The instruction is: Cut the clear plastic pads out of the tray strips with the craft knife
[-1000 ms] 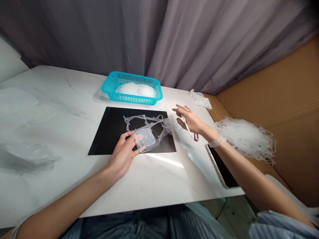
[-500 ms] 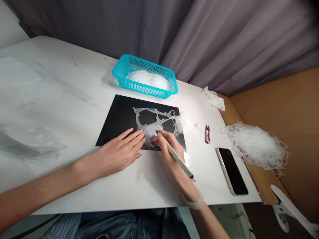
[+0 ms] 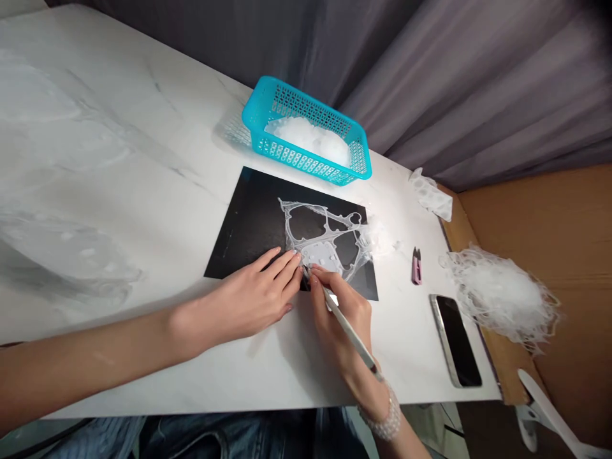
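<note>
A translucent white sheet (image 3: 321,256) with large cut-out openings and small raised flower-like spots lies on a black mat (image 3: 251,220). My left hand (image 3: 258,294) rests flat on the near side of the mat, its fingertips on the sheet's left edge. In my right hand (image 3: 343,312) is a slim white pen-shaped tool (image 3: 352,336), gripped like a pencil and slanting back toward my wrist. Its tip is close to the sheet's near edge, beside my left fingertips, and is mostly hidden by my fingers.
Beyond the mat stands a blue basket (image 3: 296,155) holding white pieces (image 3: 310,139). Pink thread snips (image 3: 417,266) and a phone (image 3: 456,341) lie to the right. Stringy white scraps (image 3: 502,293) pile up by the cardboard (image 3: 540,217). Translucent sheets (image 3: 71,255) cover the table's left.
My right hand has drawn the tool slightly toward me, uncovering more of the spotted part of the sheet. The whole view has shifted and tilted a little.
</note>
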`<state>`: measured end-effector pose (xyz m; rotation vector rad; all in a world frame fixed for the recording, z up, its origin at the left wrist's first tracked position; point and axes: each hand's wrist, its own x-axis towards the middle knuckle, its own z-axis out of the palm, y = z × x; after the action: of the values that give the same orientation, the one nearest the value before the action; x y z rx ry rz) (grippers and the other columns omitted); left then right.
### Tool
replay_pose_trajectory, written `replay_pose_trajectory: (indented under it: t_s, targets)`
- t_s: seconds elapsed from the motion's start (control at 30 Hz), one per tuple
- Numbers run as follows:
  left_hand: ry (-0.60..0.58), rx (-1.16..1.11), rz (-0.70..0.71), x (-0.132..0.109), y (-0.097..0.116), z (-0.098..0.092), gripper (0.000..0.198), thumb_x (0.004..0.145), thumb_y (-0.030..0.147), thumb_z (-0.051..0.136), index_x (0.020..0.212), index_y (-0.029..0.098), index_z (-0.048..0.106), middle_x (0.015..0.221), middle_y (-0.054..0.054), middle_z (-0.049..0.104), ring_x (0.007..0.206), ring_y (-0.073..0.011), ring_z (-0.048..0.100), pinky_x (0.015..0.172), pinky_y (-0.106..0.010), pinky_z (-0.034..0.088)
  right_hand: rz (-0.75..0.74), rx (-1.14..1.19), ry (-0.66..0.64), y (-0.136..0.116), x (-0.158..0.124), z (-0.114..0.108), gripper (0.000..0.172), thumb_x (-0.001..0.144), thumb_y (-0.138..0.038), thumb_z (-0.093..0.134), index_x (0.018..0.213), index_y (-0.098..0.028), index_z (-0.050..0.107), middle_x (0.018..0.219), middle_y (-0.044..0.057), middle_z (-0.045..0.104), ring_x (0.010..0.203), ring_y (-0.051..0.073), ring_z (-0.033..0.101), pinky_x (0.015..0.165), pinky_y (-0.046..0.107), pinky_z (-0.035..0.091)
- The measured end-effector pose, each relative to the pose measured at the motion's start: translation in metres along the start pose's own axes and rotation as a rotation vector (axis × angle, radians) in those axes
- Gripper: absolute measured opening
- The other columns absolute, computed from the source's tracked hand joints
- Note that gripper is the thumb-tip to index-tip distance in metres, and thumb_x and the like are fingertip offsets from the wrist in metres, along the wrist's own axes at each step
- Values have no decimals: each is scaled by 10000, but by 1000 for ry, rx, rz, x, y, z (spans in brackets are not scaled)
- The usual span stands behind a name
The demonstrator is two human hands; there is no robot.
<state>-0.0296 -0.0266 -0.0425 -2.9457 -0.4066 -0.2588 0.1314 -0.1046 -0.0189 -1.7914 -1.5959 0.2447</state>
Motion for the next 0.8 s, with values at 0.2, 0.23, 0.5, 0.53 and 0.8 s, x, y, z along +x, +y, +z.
replay_pose_trajectory:
  t_s: [0.2, 0.23, 0.5, 0.53, 0.8]
  targets:
    - [44, 30, -18, -3, 0, 3, 502, 1040, 286, 366, 1430, -3, 495, 1465, -243, 529, 1381, -359, 480, 1139, -511, 367, -147, -163, -47, -2, -18, -5, 167, 976, -87, 484, 1014, -195, 605, 964, 93, 730, 1114, 261, 701, 866, 385, 617]
    - [40, 31, -22, -4, 0, 4, 503, 1038, 285, 367, 1440, 7, 486, 1473, -238, 522, 1386, -355, 474, 1144, -511, 361, -153, -185, -68, -1, -23, -7, 187, 978, -76, 464, 1037, -191, 600, 976, 101, 721, 1155, 270, 681, 889, 407, 612]
    - [9, -40, 37, -7, -5, 2, 373, 1013, 280, 427, 1255, 128, 667, 1502, -200, 494, 1447, -356, 372, 1146, -600, 311, -338, -224, -75, 9, -11, 2, 229, 982, -39, 446, 1106, -180, 577, 849, 65, 670, 1202, 281, 644, 934, 458, 609]
    - [9, -61, 49, -6, -7, 0, 355, 1012, 268, 431, 1219, 135, 687, 1489, -195, 510, 1448, -351, 370, 1148, -604, 305, -338, -222, -70, 9, -8, 3, 221, 984, -46, 452, 1103, -183, 576, 881, 72, 677, 1172, 274, 658, 924, 451, 613]
    - [84, -211, 165, -5, -24, 3, 327, 979, 230, 480, 1183, 107, 705, 1435, -191, 571, 1396, -302, 461, 1189, -502, 277, -230, -114, -67, 11, -12, 3, 255, 993, -74, 445, 1195, -186, 551, 1260, 160, 657, 1184, 246, 654, 988, 424, 583]
